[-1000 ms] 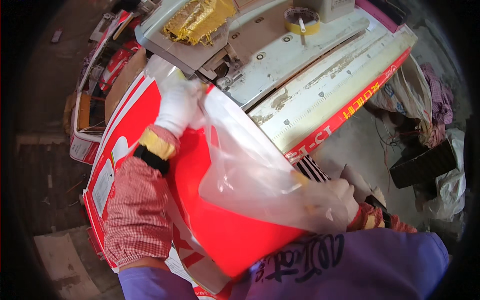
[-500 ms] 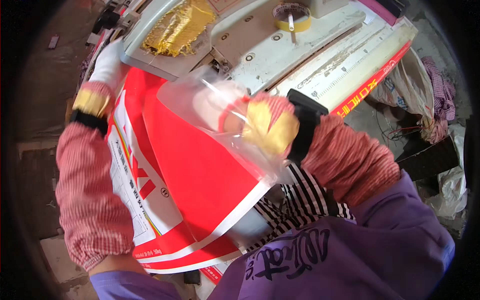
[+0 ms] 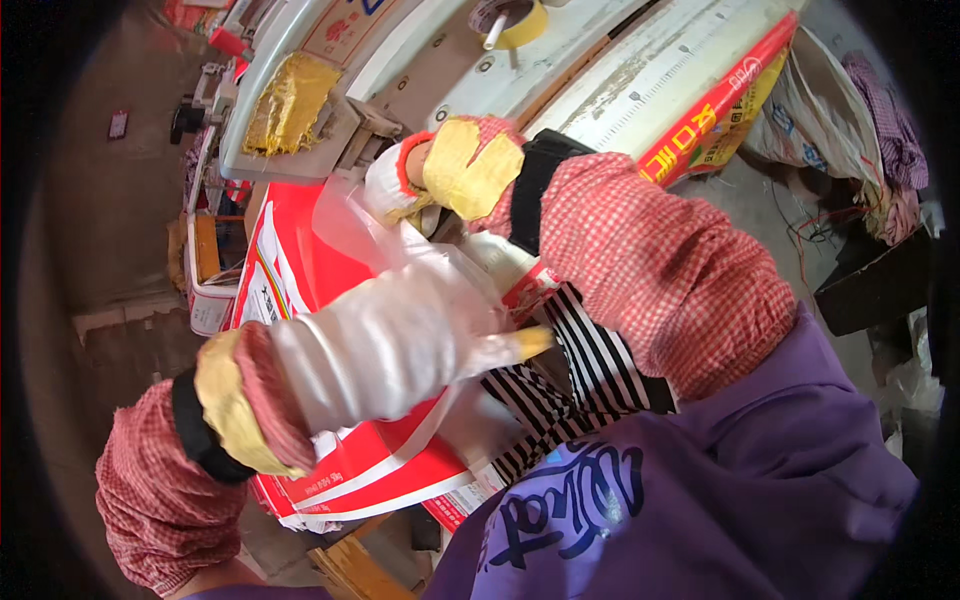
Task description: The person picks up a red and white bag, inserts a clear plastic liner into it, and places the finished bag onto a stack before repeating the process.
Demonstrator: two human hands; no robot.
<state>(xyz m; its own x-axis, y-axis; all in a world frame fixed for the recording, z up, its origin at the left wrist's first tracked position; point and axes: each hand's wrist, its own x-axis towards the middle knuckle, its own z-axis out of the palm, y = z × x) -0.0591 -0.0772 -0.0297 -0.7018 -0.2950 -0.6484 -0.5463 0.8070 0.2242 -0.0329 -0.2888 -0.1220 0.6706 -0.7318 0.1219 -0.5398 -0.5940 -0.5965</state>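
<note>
My left hand (image 3: 385, 345), in a white glove with a yellow cuff, lies flat across the middle with its fingers stretched to the right. It looks glossy, as if it were inside the clear plastic bag (image 3: 350, 225). My right hand (image 3: 455, 170), in a glove with a yellow back, pinches the bag's upper edge close to the white machine (image 3: 600, 80). Under both hands lies a stack of red printed sacks (image 3: 375, 470). A black-and-white striped cloth (image 3: 580, 370) hangs below my right forearm.
A yellow tape roll (image 3: 512, 20) stands on the machine top. A yellow padded block (image 3: 285, 115) sits at the machine's left end. A long red strip (image 3: 715, 100) runs along its right side. A heap of bags and cloth (image 3: 850, 110) lies on the floor at right.
My left hand came down from the upper left to the centre, over the red sacks. My right hand rose toward the machine, and the clear bag now stretches between them.
</note>
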